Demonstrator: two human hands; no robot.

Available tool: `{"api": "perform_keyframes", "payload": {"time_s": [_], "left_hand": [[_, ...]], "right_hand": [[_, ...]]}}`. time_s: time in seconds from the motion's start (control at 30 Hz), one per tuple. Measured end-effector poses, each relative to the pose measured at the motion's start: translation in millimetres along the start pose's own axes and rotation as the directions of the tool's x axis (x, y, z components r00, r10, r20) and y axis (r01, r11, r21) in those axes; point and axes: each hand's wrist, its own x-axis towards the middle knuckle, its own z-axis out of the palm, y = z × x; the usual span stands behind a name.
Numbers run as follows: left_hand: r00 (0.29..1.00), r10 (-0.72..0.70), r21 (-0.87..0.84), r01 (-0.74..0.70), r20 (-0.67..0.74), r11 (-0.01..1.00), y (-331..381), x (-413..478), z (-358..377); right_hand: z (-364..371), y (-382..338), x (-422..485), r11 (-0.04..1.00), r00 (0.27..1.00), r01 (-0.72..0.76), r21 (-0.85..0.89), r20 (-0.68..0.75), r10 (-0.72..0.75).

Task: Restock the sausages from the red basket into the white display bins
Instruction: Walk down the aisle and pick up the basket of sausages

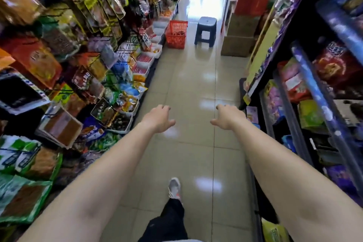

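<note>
Foil snack packets (59, 49) crowd the hanging racks at nine o'clock, with white display bins (146, 59) lined along their foot, some showing red sausage packs. Next comes the left hand (159, 118), empty, fingers loosely spread, reaching forward over the tiled floor (188, 88). Well beyond it, at twelve o'clock, the red basket (176, 34) stands on the floor beside a dark stool (205, 30). At the right, the right hand (228, 117) is likewise empty and relaxed, near the dark shelves (314, 88) at three o'clock.
</note>
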Motion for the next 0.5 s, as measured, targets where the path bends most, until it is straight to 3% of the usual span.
{"api": "perform_keyframes", "payload": {"time_s": [0.17, 0.3, 0.5], "left_hand": [[0.999, 0.006, 0.005, -0.006, 0.049, 1.0, -26.5, 107.5, -55.1], [0.999, 0.033, -0.003, -0.033, 0.011, 0.999, -28.8, 190.9, -109.0], [0.998, 0.049, -0.013, -0.049, 0.04, 0.999, -21.5, 311.6, -159.4]], "right_hand": [[-59.5, -29.9, 96.9, 1.0, 1.0, -0.013, 0.001, -0.002, 0.013], [-108.4, -45.0, 170.8, 0.999, 0.999, -0.002, 0.041, -0.05, 0.004], [-149.1, -35.6, 280.0, 0.998, 0.997, -0.018, 0.062, -0.069, 0.022]]}}
